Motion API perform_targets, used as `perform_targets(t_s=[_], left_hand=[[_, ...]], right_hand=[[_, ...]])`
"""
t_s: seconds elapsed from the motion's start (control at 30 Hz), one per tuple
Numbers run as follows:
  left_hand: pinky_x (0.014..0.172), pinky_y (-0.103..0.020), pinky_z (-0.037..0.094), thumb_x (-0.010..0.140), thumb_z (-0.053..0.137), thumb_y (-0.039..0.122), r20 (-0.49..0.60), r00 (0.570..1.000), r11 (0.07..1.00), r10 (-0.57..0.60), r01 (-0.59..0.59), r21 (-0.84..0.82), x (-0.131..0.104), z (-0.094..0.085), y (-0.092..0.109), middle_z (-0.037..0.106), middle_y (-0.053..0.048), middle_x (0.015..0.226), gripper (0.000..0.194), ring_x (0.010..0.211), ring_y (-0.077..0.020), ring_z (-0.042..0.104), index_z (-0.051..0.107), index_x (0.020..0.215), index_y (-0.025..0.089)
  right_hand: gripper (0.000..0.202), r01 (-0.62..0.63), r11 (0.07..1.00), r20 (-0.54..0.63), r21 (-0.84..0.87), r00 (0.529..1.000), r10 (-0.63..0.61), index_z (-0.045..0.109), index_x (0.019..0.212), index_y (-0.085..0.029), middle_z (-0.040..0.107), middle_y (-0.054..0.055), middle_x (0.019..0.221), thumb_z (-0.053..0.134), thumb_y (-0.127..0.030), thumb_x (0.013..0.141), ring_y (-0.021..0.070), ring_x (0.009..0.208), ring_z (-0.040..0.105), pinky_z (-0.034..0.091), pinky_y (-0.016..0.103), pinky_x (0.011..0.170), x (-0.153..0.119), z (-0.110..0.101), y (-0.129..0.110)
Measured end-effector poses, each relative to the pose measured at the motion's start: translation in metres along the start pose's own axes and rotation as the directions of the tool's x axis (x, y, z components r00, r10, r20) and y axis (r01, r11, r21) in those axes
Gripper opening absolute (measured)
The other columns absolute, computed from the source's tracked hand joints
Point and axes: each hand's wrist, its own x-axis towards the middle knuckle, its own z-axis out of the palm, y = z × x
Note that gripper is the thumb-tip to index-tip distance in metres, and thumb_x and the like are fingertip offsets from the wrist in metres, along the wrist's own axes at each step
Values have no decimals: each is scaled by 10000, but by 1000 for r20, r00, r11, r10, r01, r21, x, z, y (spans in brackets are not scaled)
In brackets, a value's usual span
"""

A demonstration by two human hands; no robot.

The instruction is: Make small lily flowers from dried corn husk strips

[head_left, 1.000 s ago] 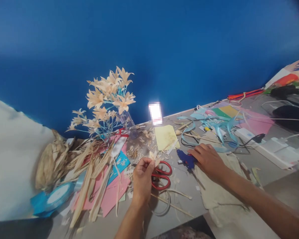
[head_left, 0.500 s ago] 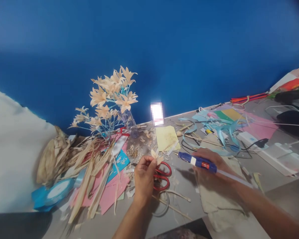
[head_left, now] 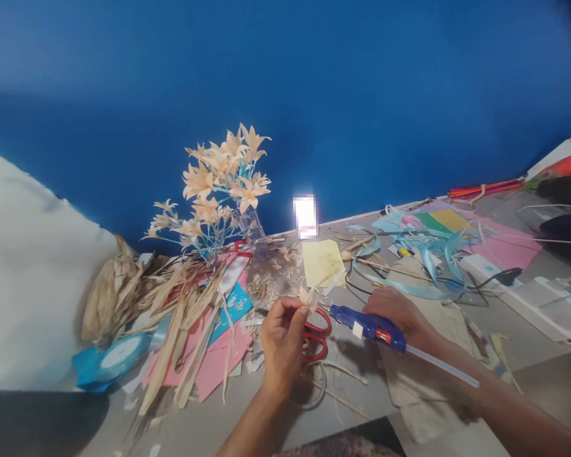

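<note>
Pinched between the thumb and fingers of my left hand (head_left: 284, 336) is a small cream flower (head_left: 307, 297), its petals pointing up. My right hand (head_left: 397, 314) grips a blue hot glue gun (head_left: 374, 329), with a white glue stick (head_left: 440, 366) sticking out of its back. The gun's nozzle points left and stands close to the flower; whether they touch I cannot make out. Red-handled scissors (head_left: 320, 336) lie on the table just behind my left hand, their blades partly hidden by it.
Cream flowers on blue stems (head_left: 228, 171) stand in a clear vase (head_left: 252, 231) by the blue wall. Dried husk strips (head_left: 171, 336), pink paper and a blue ribbon roll (head_left: 118, 352) lie left. Yellow paper (head_left: 322, 263) lies mid-table; a white power strip (head_left: 514, 298) sits right.
The glue gun has moved left, bringing its nozzle nearer the flower. My left hand still holds the flower, now turned a little. The whole view has shifted slightly.
</note>
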Motion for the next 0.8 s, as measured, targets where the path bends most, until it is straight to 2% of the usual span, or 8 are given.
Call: perform_targets(t_s=[0.27, 0.5, 0.63, 0.8], left_hand=[[571, -215, 468, 777, 710, 320, 17, 1000, 999, 22, -23, 37, 0, -1, -3, 605, 15, 666, 157, 598, -122, 546, 630, 744, 189], [546, -222, 474, 794, 711, 375, 48, 998, 999, -49, 49, -14, 0, -5, -8, 613, 11, 698, 209, 595, -128, 566, 614, 803, 190], [548, -217, 470, 780, 729, 365, 49, 997, 998, -52, 54, -42, 1, -5, -11, 614, 10, 698, 215, 606, -127, 570, 611, 789, 186], [562, -215, 470, 786, 727, 351, 63, 997, 999, -33, 35, -29, 0, -5, -11, 612, 8, 697, 205, 625, -127, 565, 610, 774, 182]], right_hand=[[296, -28, 998, 10, -50, 1000, 29, 662, 804, -226, 649, 60, 712, 506, -447, 922, 216, 707, 561, 367, 361, 692, -3, 1, -1], [276, -80, 996, -27, -50, 997, 79, 661, 782, -211, 633, 58, 682, 541, -426, 905, 207, 678, 558, 355, 341, 676, -3, 1, 2], [293, -42, 997, -34, -58, 999, 40, 655, 804, -221, 634, 65, 689, 515, -457, 905, 217, 682, 558, 357, 351, 680, -6, 2, 1], [288, -29, 997, -6, -67, 1000, 29, 646, 798, -215, 646, 69, 701, 480, -408, 932, 214, 711, 573, 345, 353, 691, -4, 2, -6]])
